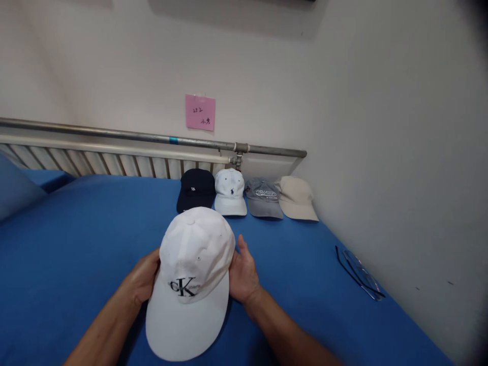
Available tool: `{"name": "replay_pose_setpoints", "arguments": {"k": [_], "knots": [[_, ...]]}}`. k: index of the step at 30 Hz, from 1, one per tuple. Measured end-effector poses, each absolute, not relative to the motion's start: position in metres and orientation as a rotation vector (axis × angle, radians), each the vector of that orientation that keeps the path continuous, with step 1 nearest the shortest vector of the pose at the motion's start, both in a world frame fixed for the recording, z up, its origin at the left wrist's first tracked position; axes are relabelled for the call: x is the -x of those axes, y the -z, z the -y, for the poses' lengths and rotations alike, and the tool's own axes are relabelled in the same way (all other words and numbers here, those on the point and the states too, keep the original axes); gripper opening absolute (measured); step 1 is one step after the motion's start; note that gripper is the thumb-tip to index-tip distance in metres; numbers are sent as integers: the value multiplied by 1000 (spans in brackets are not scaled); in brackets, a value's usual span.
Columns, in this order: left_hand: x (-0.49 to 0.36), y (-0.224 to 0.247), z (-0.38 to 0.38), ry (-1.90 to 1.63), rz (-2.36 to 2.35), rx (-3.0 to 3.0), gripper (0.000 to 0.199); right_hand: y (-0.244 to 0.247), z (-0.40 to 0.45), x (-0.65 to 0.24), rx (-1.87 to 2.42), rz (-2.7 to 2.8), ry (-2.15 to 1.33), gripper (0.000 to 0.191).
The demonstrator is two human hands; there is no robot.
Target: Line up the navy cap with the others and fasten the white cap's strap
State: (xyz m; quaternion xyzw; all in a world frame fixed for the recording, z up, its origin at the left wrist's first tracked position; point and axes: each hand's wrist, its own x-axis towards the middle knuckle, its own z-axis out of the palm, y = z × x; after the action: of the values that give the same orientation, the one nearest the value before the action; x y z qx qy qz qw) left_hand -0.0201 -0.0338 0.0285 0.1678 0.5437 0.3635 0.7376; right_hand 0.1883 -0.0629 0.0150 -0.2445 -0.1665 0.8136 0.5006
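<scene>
A white cap [196, 254] with a black "CK" logo is held up over the blue sheet, its brim toward me. My left hand [144, 277] grips its left side, the fingers partly hidden behind the cap. On the right side my right hand [243, 272] holds the edge, thumb pointing up. Beyond it, side by side near the wall, lie a black cap [197, 185], a pale cap with a small dark emblem [230, 188], a grey cap with lettering [264, 195] and a beige cap [296, 195].
Eyeglasses [360, 274] lie at the sheet's right edge beside the wall. A radiator [145, 165] and a metal pipe [125, 134] run along the back. A pink note [200, 113] is on the wall. Part of a blue pillow [15, 188] shows at left.
</scene>
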Motion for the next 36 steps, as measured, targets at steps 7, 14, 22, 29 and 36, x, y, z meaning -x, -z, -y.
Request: {"name": "replay_pose_setpoints", "arguments": {"k": [7, 14, 22, 29, 36], "knots": [[19, -23, 31, -777, -1077, -272, 38, -11, 63, -182, 603, 436, -1967, 57], [19, -19, 30, -771, -1052, -242, 39, -12, 63, -186, 589, 426, -2010, 61], [18, -21, 31, -779, -1088, -260, 40, -14, 60, -188, 601, 414, -1977, 62], [17, -24, 31, -784, -1114, -283, 37, -13, 58, -190, 604, 293, -1964, 63], [17, -24, 32, -940, -1111, -287, 32, -10, 58, -183, 642, 261, -1932, 52]]}}
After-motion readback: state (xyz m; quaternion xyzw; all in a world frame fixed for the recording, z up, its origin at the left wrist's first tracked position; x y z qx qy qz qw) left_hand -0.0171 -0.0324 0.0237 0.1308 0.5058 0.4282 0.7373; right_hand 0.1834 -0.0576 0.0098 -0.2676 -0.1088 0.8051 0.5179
